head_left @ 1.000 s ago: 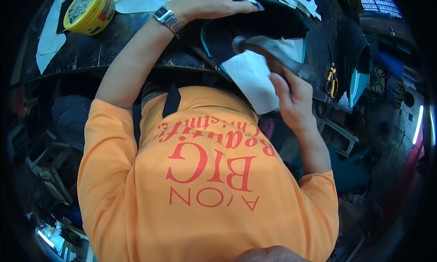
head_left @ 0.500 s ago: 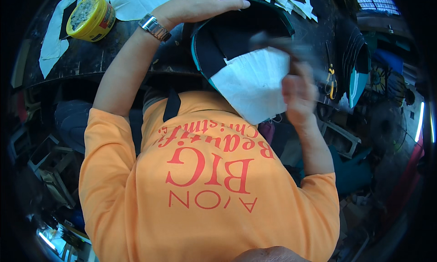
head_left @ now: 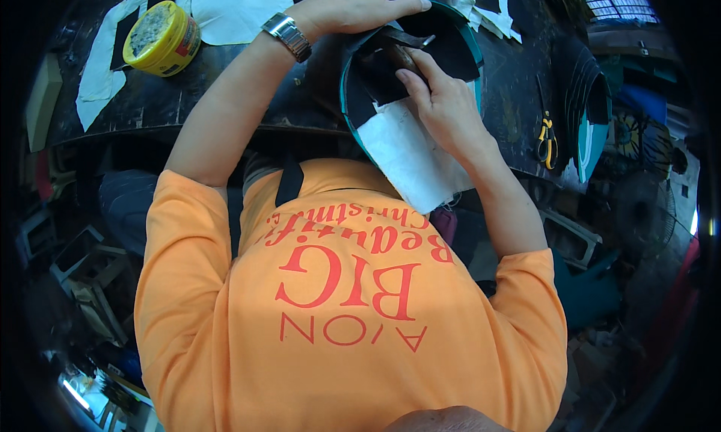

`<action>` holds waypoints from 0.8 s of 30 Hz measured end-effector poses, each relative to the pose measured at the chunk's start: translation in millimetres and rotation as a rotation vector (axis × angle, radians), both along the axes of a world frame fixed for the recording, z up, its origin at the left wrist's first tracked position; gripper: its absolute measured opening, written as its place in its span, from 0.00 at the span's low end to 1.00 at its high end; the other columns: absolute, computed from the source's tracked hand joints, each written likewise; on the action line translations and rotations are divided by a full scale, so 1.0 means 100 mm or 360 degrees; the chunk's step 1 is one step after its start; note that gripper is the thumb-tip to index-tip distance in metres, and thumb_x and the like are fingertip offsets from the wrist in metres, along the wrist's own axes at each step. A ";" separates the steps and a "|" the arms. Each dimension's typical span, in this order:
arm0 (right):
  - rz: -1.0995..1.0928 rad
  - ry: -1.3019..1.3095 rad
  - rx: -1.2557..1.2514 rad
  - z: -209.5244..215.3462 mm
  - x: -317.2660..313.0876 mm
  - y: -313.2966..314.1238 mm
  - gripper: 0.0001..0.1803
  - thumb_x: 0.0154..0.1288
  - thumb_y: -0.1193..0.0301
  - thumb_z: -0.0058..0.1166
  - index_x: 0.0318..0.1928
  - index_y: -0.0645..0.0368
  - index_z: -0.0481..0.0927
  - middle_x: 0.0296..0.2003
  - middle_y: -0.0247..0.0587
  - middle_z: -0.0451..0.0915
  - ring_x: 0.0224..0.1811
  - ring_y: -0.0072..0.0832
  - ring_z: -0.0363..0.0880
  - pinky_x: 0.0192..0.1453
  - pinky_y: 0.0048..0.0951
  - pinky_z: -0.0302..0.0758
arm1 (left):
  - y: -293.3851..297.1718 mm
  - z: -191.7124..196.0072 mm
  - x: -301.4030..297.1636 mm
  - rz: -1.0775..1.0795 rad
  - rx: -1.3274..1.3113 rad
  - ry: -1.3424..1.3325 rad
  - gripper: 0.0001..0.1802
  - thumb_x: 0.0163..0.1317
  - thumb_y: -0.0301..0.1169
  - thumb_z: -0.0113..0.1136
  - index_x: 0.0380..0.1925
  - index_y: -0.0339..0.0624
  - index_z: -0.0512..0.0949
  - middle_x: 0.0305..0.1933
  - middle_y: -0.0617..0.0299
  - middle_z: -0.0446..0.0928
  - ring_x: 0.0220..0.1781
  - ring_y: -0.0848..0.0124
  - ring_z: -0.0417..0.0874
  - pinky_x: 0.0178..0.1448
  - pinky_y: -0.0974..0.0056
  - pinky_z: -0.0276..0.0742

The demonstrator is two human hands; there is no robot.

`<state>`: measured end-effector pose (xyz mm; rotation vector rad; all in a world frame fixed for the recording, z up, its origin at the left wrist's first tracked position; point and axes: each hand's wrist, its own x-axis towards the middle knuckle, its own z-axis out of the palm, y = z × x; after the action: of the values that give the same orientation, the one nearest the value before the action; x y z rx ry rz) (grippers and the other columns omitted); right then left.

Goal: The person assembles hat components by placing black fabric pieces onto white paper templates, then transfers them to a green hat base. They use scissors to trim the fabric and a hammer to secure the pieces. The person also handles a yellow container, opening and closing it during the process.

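A rounded black piece with a teal edge (head_left: pixel 347 94) lies at the table's near side, its rim bowed up like a shallow shell. White lining material (head_left: pixel 409 161) covers its near part and reaches down toward my shirt. My left hand (head_left: pixel 360 7), with a watch on the wrist, grips its far left rim, thumb along the edge; the other fingertips are partly hidden. Inside the piece, my right hand (head_left: pixel 447 105) is closed round the wooden handle of a hammer (head_left: pixel 398 55). The dark metal head is over the black inner surface.
A yellow tub (head_left: pixel 161 40) stands at the back left beside white cut pieces (head_left: pixel 240 11). Yellow-and-black pliers (head_left: pixel 547 143) lie on the dark table (head_left: pixel 511 79) to the right. Stacked curved teal-edged pieces (head_left: pixel 589 109) stand at its right edge.
My right hand and the hammer, blurred before, have moved up and left to the inside of the black piece. My left hand and that piece have shifted slightly right in view.
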<state>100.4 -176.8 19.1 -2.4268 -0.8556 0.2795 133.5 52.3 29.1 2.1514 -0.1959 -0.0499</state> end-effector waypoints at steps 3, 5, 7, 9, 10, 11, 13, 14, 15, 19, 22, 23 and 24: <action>0.0001 -0.0054 0.0150 0.12 0.05 0.02 0.22 0.78 0.57 0.50 0.64 0.54 0.75 0.36 0.56 0.86 0.38 0.56 0.86 0.43 0.49 0.80 | 0.04 0.04 -0.02 -0.0017 0.0051 0.0015 0.25 0.75 0.49 0.53 0.55 0.37 0.78 0.54 0.44 0.82 0.59 0.54 0.82 0.63 0.56 0.76; -0.0008 -0.0127 0.0223 0.25 0.03 -0.05 0.21 0.78 0.58 0.50 0.63 0.54 0.77 0.37 0.55 0.86 0.38 0.55 0.86 0.43 0.47 0.80 | 0.06 0.09 -0.04 -0.0038 0.0081 0.0035 0.26 0.75 0.50 0.52 0.55 0.37 0.78 0.53 0.44 0.83 0.56 0.54 0.84 0.63 0.56 0.76; -0.0131 0.0042 0.0376 0.34 -0.05 -0.16 0.20 0.78 0.59 0.51 0.63 0.54 0.78 0.37 0.55 0.86 0.38 0.54 0.86 0.42 0.46 0.80 | 0.08 0.15 -0.07 -0.0045 -0.0083 0.0285 0.26 0.76 0.50 0.51 0.56 0.37 0.77 0.51 0.44 0.83 0.54 0.54 0.85 0.62 0.55 0.76; -0.0184 0.0091 0.0539 0.36 -0.16 -0.26 0.19 0.77 0.61 0.52 0.62 0.54 0.78 0.35 0.54 0.85 0.37 0.54 0.86 0.41 0.47 0.80 | 0.06 0.20 -0.10 -0.0056 -0.0133 0.0309 0.27 0.76 0.51 0.51 0.56 0.37 0.77 0.50 0.45 0.84 0.52 0.55 0.86 0.61 0.55 0.77; -0.0163 0.0010 0.0325 0.33 -0.18 -0.26 0.19 0.77 0.60 0.52 0.62 0.53 0.78 0.35 0.55 0.85 0.37 0.54 0.86 0.41 0.47 0.80 | 0.05 0.21 -0.13 -0.0060 -0.0100 0.0205 0.27 0.76 0.51 0.51 0.56 0.37 0.77 0.49 0.45 0.84 0.51 0.55 0.86 0.61 0.54 0.77; -0.0126 -0.0087 0.0135 0.31 -0.20 -0.28 0.19 0.77 0.60 0.53 0.62 0.53 0.77 0.34 0.55 0.84 0.37 0.55 0.86 0.41 0.47 0.80 | 0.04 0.22 -0.14 -0.0058 -0.0069 0.0099 0.28 0.76 0.52 0.50 0.56 0.37 0.76 0.49 0.45 0.84 0.51 0.55 0.86 0.60 0.54 0.78; -0.0164 -0.0124 -0.0206 0.29 -0.20 -0.34 0.18 0.77 0.60 0.53 0.62 0.52 0.77 0.31 0.57 0.83 0.36 0.55 0.85 0.41 0.48 0.80 | -0.01 0.24 -0.10 -0.0023 0.0030 0.0116 0.29 0.76 0.53 0.51 0.57 0.37 0.76 0.50 0.44 0.84 0.52 0.54 0.86 0.61 0.54 0.78; -0.0125 -0.0270 -0.0110 0.30 -0.17 -0.36 0.18 0.77 0.60 0.53 0.62 0.50 0.77 0.31 0.56 0.84 0.35 0.55 0.85 0.41 0.47 0.80 | -0.04 0.24 -0.07 -0.0011 0.0085 0.0134 0.29 0.75 0.53 0.51 0.57 0.36 0.76 0.51 0.43 0.84 0.52 0.53 0.86 0.61 0.54 0.78; -0.0101 -0.0178 0.0001 0.30 -0.18 -0.38 0.18 0.76 0.60 0.54 0.62 0.49 0.77 0.32 0.56 0.84 0.35 0.55 0.85 0.41 0.47 0.80 | -0.05 0.25 -0.03 0.0033 0.0200 0.0238 0.31 0.75 0.56 0.50 0.57 0.37 0.76 0.53 0.41 0.83 0.54 0.50 0.85 0.63 0.54 0.76; -0.0226 -0.0036 0.0496 0.25 -0.16 -0.36 0.19 0.76 0.61 0.55 0.63 0.47 0.77 0.33 0.55 0.85 0.37 0.56 0.85 0.42 0.47 0.81 | -0.03 0.25 0.01 -0.0024 0.0241 0.0119 0.35 0.73 0.59 0.49 0.58 0.35 0.76 0.56 0.39 0.81 0.60 0.47 0.82 0.65 0.53 0.75; -0.0159 -0.0298 -0.0191 0.23 -0.09 -0.35 0.18 0.77 0.58 0.53 0.61 0.48 0.77 0.35 0.55 0.85 0.38 0.54 0.85 0.43 0.47 0.80 | -0.09 0.27 0.04 0.0029 0.0226 0.0283 0.37 0.72 0.61 0.49 0.57 0.35 0.77 0.57 0.38 0.81 0.61 0.46 0.82 0.66 0.54 0.75; -0.0165 -0.0293 -0.0159 0.24 -0.06 -0.35 0.18 0.77 0.58 0.52 0.61 0.48 0.77 0.35 0.55 0.85 0.38 0.55 0.86 0.42 0.48 0.81 | -0.13 0.26 0.02 0.0095 0.0430 -0.0003 0.38 0.71 0.63 0.49 0.57 0.35 0.78 0.55 0.37 0.82 0.60 0.46 0.83 0.65 0.53 0.75; -0.0152 -0.0265 -0.0111 0.26 -0.06 -0.35 0.17 0.78 0.57 0.51 0.60 0.47 0.77 0.35 0.55 0.85 0.37 0.55 0.86 0.42 0.48 0.81 | -0.15 0.27 0.01 0.0073 0.0409 0.0073 0.38 0.71 0.63 0.49 0.57 0.35 0.78 0.55 0.36 0.82 0.60 0.45 0.83 0.65 0.53 0.75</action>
<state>94.5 -212.2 44.6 -2.5755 -0.8093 0.0735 134.9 37.0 56.1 2.4074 -0.1187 -0.1025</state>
